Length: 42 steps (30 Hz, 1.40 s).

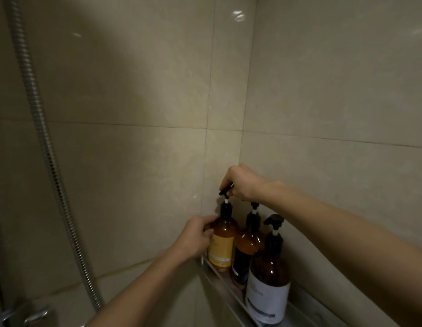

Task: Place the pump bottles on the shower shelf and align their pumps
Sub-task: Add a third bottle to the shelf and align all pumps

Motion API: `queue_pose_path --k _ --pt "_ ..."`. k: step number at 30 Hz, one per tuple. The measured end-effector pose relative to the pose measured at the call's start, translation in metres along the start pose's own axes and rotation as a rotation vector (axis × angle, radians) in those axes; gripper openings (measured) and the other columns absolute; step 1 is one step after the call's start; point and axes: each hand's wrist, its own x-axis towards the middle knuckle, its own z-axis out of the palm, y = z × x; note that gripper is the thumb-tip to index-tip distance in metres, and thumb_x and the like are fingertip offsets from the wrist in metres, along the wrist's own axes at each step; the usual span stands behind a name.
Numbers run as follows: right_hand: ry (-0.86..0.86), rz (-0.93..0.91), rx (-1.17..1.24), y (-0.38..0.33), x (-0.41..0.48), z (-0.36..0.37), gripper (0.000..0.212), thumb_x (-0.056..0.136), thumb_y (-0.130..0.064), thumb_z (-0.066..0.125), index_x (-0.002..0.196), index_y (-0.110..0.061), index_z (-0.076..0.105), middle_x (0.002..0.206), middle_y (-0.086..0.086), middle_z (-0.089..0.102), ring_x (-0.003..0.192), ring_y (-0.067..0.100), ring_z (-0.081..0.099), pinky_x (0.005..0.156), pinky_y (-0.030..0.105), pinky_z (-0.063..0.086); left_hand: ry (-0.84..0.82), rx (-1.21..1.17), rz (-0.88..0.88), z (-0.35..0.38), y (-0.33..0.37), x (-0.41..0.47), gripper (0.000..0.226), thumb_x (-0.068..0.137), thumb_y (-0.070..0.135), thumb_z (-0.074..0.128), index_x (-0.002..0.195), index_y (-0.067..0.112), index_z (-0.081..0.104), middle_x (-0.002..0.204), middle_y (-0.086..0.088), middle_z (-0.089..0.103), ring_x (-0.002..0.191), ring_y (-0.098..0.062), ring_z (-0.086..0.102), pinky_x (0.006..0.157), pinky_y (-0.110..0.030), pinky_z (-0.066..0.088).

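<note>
While dimly lit: beige-tiled corner (pixel 229 114), metal shelf (pixel 225 287).

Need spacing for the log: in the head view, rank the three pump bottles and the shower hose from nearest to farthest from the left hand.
From the left hand:
1. Yellow-label bottle, in its grip, far end of the shelf.
2. Dark-label bottle, middle of the row.
3. White-label bottle, nearest the camera, right end.
4. Shower hose, far off on the left wall.

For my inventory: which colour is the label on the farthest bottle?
Yellow label, seen in the head view.
</note>
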Motion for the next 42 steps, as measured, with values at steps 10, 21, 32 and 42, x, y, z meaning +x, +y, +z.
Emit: queue_pose_path --k 10,21,32,42 --pt "0.011 0.019 0.004 -0.002 -0.002 -0.001 0.022 0.084 -0.005 0.066 0.105 -0.007 0.071 0.108 0.014 0.067 0.099 0.026 0.062 0.09 0.033 0.053 0.07 0.285 0.081 0.009 0.007 -0.001 0.058 0.08 0.024 0.07 0.132 0.012 0.046 0.123 -0.004 0.045 0.115 -0.018 0.045 0.102 -0.029 0.038" --pt "-0.007 -0.011 0.034 0.0 0.001 0.0 0.025 0.083 -0.003 0.065 0.107 -0.006 0.07 0.108 0.01 0.07 0.101 0.021 0.064 0.09 0.029 0.052 0.109 0.287 0.086 0.009 -0.001 -0.004 0.062 0.081 0.031 0.067 0.136 0.02 0.042 0.125 0.003 0.046 0.115 -0.014 0.046 0.101 -0.027 0.039" --pt "0.007 -0.02 0.038 -0.003 0.008 0.003 0.023 0.082 -0.005 0.067 0.105 -0.007 0.072 0.105 0.012 0.07 0.098 0.022 0.064 0.089 0.031 0.053 0.186 0.274 0.102 0.017 -0.005 -0.006 0.051 0.083 0.025 0.065 0.13 0.016 0.047 0.123 -0.006 0.053 0.114 -0.019 0.048 0.096 -0.023 0.034" --pt "0.0 -0.011 0.042 0.003 0.007 0.003 0.025 0.083 -0.004 0.066 0.108 -0.007 0.07 0.107 0.012 0.07 0.1 0.022 0.064 0.089 0.029 0.052 0.144 0.366 0.123 0.021 -0.001 -0.003 0.055 0.088 0.021 0.058 0.137 0.015 0.036 0.126 -0.005 0.044 0.114 -0.017 0.046 0.092 -0.02 0.035"
